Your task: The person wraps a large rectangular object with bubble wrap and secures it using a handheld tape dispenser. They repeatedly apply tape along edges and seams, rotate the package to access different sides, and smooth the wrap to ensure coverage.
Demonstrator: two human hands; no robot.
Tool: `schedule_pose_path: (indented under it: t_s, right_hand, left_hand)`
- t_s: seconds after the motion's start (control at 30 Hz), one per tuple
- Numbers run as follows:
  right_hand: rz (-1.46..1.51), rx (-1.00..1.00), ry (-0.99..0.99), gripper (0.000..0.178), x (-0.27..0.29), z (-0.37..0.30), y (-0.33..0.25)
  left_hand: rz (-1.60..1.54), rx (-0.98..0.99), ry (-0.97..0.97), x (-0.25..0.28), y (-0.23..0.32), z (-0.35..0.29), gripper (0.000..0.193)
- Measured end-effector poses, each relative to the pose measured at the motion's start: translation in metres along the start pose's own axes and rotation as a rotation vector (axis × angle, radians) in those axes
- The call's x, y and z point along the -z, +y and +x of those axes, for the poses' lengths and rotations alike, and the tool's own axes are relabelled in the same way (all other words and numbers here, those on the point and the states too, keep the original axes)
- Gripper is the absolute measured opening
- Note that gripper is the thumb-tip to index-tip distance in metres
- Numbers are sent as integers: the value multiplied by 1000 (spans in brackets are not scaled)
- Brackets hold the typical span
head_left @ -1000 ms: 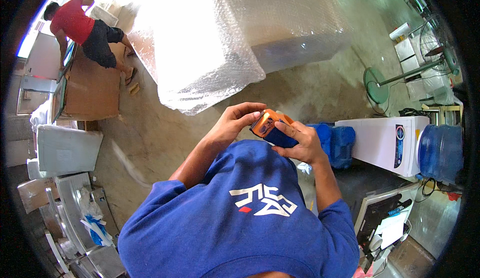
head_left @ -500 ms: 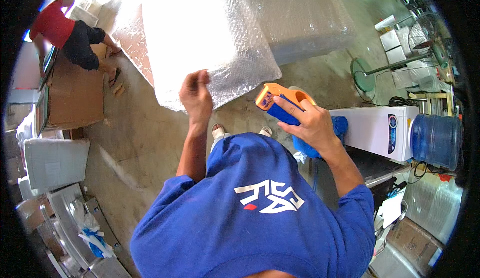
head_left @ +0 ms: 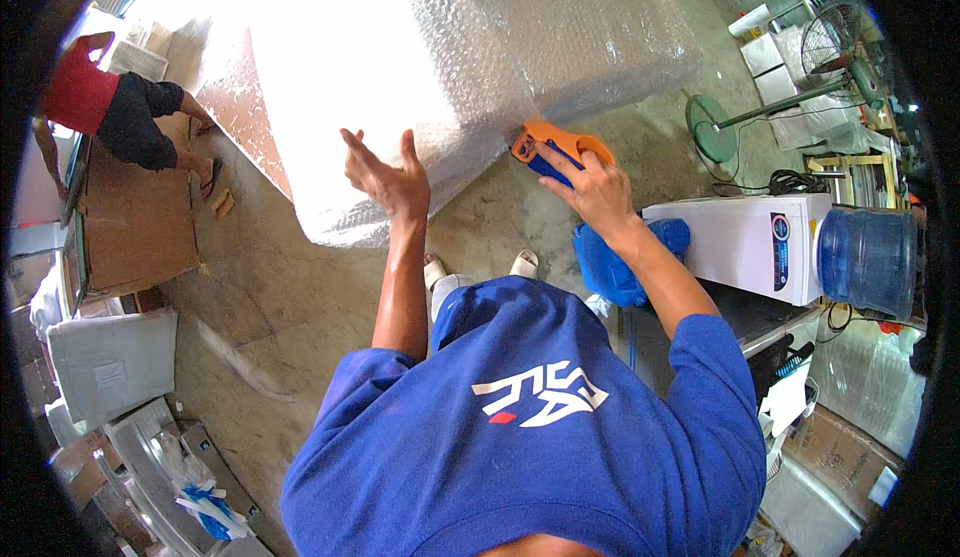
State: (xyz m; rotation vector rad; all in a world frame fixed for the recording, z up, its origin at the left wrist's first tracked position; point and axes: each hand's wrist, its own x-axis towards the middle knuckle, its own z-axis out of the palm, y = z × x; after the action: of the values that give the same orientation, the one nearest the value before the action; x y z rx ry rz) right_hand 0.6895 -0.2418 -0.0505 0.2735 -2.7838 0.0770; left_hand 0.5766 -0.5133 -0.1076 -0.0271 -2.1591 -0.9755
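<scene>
My right hand [head_left: 603, 195] grips an orange and blue tape dispenser [head_left: 568, 140]. Its front end meets the lower right edge of a large flat bundle in clear bubble wrap [head_left: 575, 42]; whether tape sticks there I cannot tell. Over the near left corner of the bubble wrap, my left hand [head_left: 392, 185] is open with fingers spread and holds nothing. Strong glare whitens the middle of the bundle. A brown, scuffed panel [head_left: 245, 122] shows along its left side.
On the left a person in a red top [head_left: 80, 92] leans over a large brown carton [head_left: 135, 212]. To the right stand a green fan [head_left: 712, 129], a white water dispenser [head_left: 740, 247] with a blue bottle [head_left: 865, 262], and a blue bundle [head_left: 610, 267]. White foam pieces [head_left: 110, 362] lie at lower left.
My left hand has gone from closed fingers to spread ones. My right hand has raised the tape dispenser to the bundle's edge, and the loose bubble wrap corner now lies closer against the bundle.
</scene>
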Motion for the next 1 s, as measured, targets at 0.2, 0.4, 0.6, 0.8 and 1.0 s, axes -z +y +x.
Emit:
schedule_pose_path:
  t_s: [0.2, 0.4, 0.6, 0.8, 1.0]
  right_hand:
    - [25, -81, 12, 55, -20, -13, 29]
    - [24, -84, 84, 53, -39, -29, 51]
    - [103, -105, 73, 53, -40, -51, 51]
    - [206, -95, 44, 56, -53, -59, 63]
    - [263, 42, 182, 51, -69, -49, 89]
  left_hand:
    - [-39, -858, -458, 21, 63, 24, 67]
    - [121, -1272, -742, -39, 99, 66, 65]
    - [308, -1393, -934, -58, 124, 70, 29]
    - [393, -1392, -1017, -60, 134, 63, 22]
    - [362, -1432, -999, -61, 131, 59, 23]
